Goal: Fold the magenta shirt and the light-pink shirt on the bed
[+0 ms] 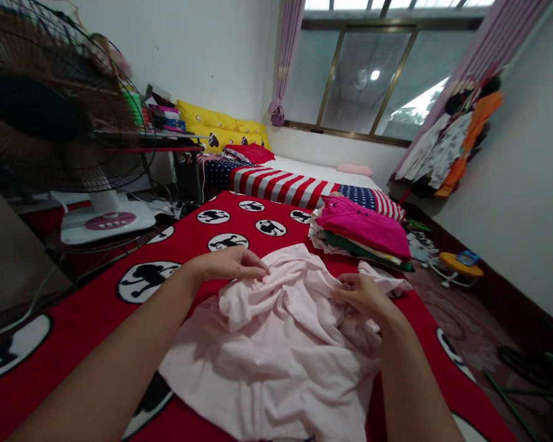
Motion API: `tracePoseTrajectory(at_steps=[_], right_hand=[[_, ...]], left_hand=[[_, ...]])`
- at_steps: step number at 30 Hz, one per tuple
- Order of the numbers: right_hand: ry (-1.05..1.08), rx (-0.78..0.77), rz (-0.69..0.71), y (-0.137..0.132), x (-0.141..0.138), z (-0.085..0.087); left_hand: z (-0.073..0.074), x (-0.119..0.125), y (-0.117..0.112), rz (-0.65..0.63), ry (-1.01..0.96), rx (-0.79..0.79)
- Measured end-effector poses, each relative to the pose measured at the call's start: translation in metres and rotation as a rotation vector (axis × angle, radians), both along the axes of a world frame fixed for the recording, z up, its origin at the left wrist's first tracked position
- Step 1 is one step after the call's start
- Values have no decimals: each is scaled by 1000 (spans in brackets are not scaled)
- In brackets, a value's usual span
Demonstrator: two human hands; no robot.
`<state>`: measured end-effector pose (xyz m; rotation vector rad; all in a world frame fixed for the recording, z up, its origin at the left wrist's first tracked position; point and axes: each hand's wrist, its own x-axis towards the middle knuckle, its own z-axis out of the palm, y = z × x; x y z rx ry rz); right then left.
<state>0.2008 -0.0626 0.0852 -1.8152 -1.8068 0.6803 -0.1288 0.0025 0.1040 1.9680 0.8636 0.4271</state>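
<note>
Left hand [225, 265] half-closed, fingertips pinching pink garment [276, 350]. Right hand [362, 296] half-closed, also pinching it. Garment bunched, wrinkled, spread on red bedspread [80, 325] between hands and body. Folded clothes [362, 233] just beyond, magenta on top.

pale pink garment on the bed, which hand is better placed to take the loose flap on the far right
Right, probably: the right hand rests on the pale pink garment beside that loose flap, while the left hand sits further off.
</note>
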Motion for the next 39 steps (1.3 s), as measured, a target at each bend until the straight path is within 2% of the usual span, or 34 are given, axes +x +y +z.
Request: tracePoseTrajectory(at_steps=[2,4,6,9,11,14,16,19,23,24,25,26,29,31,34,39], right_hand=[[48,1,146,-8,-15,18],[79,17,299,-17,-32,35],[117,17,445,-23,-47,47],[209,-58,572,-24,-57,48],[211,-55,496,-18,-49,39],[43,42,146,-7,-23,17],[-84,27,-26,-1,-6,5],[-167,-83,-27,0,4,-4],[-159,-191,91,-3,-3,0],[-118,-201,101,-2,-5,1],[-49,-175,76,-1,-4,3],[49,-98,11,2,-3,4],[359,342,-278,14,7,2],[438,606,-381,23,12,-4],[382,738,-380,32,13,-11],[213,664,-310,30,1,-11]], left_hand=[[-15,12,7,205,-107,153],[-32,22,12,342,-187,226],[-44,28,13,333,-268,133],[-49,34,5,171,-285,-123],[-47,36,-1,86,-204,-211],[-43,40,-7,62,-79,-193],[-43,43,-8,96,-23,-118],[-45,46,-9,79,46,-77],[-43,39,-6,-102,118,-173],[-40,35,-4,-83,86,-177],[-36,30,-1,-4,13,-164],[-31,24,3,128,-101,-132],[-20,8,17,580,-552,1],[-21,-1,26,736,-724,80],[-36,-9,40,793,-645,248],[-65,-11,52,694,-178,423]])
